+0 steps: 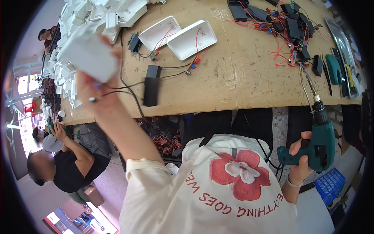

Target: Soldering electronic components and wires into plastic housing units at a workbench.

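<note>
My left hand (102, 90), blurred by motion, is raised over the table's left side. Its fingers are wrapped round a white plastic box (87, 56). Two dark wires run from that hand to a black block (151, 93) near the table's front edge; a small bluish part shows at the palm. On the right, my right hand (300, 165) grips a green soldering gun (324, 144) by its handle. The gun's metal tip points up to the table, close to a pile of black blocks with red wires and small circuit boards (292, 29).
Two open white boxes (193, 39) with red wires lie at the table's (218, 84) far middle. White casings (83, 13) heap at far left. A green tool (333, 68) and a metal tray (338, 33) sit at right. A co-worker (74, 167) sits at left.
</note>
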Demonstrator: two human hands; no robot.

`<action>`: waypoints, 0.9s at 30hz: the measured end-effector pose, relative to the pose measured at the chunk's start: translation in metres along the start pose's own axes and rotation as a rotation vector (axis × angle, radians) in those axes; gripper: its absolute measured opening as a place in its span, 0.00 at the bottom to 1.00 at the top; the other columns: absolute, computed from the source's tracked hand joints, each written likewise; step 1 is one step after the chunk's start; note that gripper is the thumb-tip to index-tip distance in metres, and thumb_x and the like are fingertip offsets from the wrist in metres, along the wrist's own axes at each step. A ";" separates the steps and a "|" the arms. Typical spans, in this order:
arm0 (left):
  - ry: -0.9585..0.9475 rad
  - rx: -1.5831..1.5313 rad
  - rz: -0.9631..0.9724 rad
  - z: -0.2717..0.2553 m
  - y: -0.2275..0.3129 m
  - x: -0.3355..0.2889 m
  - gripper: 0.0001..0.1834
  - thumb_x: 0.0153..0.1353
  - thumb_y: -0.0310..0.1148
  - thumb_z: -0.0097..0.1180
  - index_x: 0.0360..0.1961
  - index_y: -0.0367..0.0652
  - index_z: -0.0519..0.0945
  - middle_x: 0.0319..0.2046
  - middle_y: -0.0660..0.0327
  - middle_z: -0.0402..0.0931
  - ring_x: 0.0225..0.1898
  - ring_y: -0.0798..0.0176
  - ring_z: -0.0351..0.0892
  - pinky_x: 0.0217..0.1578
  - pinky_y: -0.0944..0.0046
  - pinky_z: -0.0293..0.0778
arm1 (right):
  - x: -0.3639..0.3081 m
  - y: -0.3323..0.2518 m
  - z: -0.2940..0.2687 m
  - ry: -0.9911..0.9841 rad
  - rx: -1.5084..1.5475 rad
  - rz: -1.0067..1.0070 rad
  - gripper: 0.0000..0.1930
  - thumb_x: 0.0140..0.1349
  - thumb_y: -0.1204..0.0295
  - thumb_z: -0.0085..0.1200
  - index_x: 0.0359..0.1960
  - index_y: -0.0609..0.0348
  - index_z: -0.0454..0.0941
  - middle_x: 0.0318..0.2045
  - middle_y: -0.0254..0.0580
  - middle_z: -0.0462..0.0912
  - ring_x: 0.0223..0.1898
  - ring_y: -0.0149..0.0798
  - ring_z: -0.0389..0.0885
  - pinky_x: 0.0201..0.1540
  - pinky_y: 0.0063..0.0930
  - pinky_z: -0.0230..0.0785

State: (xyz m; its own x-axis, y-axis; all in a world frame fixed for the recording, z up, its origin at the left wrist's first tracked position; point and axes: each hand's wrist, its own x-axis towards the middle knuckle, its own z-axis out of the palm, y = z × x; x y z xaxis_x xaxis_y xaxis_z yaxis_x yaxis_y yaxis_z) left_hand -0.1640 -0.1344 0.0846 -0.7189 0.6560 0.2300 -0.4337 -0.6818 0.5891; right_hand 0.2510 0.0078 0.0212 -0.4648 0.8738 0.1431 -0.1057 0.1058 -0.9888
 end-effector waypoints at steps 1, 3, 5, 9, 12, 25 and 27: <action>-0.056 0.024 0.030 0.001 0.026 0.002 0.23 0.53 0.24 0.41 0.53 0.36 0.65 0.51 0.46 0.67 0.53 0.45 0.66 0.43 0.45 0.67 | 0.000 -0.001 0.000 -0.009 0.015 -0.003 0.34 0.54 0.56 0.58 0.55 0.65 0.59 0.46 0.49 0.70 0.24 0.27 0.71 0.25 0.18 0.64; 0.160 0.489 0.174 -0.002 0.050 0.008 0.23 0.53 0.23 0.41 0.53 0.33 0.65 0.49 0.47 0.69 0.49 0.50 0.71 0.40 0.55 0.73 | 0.000 0.001 0.000 0.007 0.032 -0.016 0.33 0.55 0.57 0.58 0.55 0.65 0.59 0.46 0.49 0.70 0.24 0.27 0.71 0.25 0.18 0.65; 0.251 0.920 0.161 -0.020 0.069 0.009 0.19 0.53 0.21 0.43 0.49 0.32 0.70 0.46 0.49 0.72 0.46 0.56 0.74 0.38 0.65 0.75 | 0.000 0.000 0.000 0.016 0.035 -0.022 0.33 0.55 0.57 0.58 0.55 0.65 0.59 0.46 0.49 0.70 0.24 0.27 0.71 0.25 0.18 0.65; 0.126 1.254 -0.107 -0.089 0.059 0.002 0.11 0.50 0.20 0.50 0.35 0.35 0.80 0.42 0.62 0.74 0.39 0.67 0.74 0.39 0.70 0.70 | 0.000 0.001 -0.002 0.004 0.032 -0.026 0.33 0.55 0.58 0.57 0.55 0.65 0.58 0.46 0.49 0.70 0.24 0.26 0.71 0.26 0.19 0.65; -0.023 1.722 -0.107 -0.083 0.040 -0.001 0.10 0.51 0.23 0.50 0.35 0.34 0.79 0.41 0.59 0.74 0.40 0.66 0.73 0.41 0.67 0.69 | 0.001 0.002 -0.003 0.007 0.030 -0.018 0.33 0.55 0.58 0.57 0.55 0.66 0.58 0.46 0.49 0.70 0.24 0.26 0.71 0.26 0.19 0.65; -0.540 2.534 0.691 -0.086 0.038 0.135 0.20 0.48 0.22 0.49 0.46 0.42 0.74 0.51 0.60 0.70 0.51 0.55 0.68 0.48 0.54 0.66 | -0.001 0.004 -0.002 0.007 0.016 -0.061 0.30 0.58 0.62 0.54 0.56 0.67 0.58 0.47 0.49 0.69 0.25 0.27 0.70 0.26 0.19 0.65; -0.546 2.476 0.657 -0.092 0.036 0.133 0.19 0.48 0.23 0.50 0.45 0.41 0.73 0.51 0.60 0.69 0.51 0.54 0.68 0.48 0.54 0.66 | -0.002 0.005 -0.004 0.005 0.008 -0.062 0.29 0.58 0.62 0.54 0.56 0.66 0.58 0.47 0.49 0.69 0.25 0.27 0.70 0.26 0.20 0.65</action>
State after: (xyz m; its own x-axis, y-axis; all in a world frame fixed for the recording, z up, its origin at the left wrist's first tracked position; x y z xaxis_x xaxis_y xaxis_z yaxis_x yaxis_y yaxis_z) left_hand -0.3254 -0.1013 0.0651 -0.1740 0.8682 0.4647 0.8984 0.3331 -0.2860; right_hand 0.2548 0.0084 0.0161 -0.4530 0.8680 0.2036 -0.1406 0.1559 -0.9777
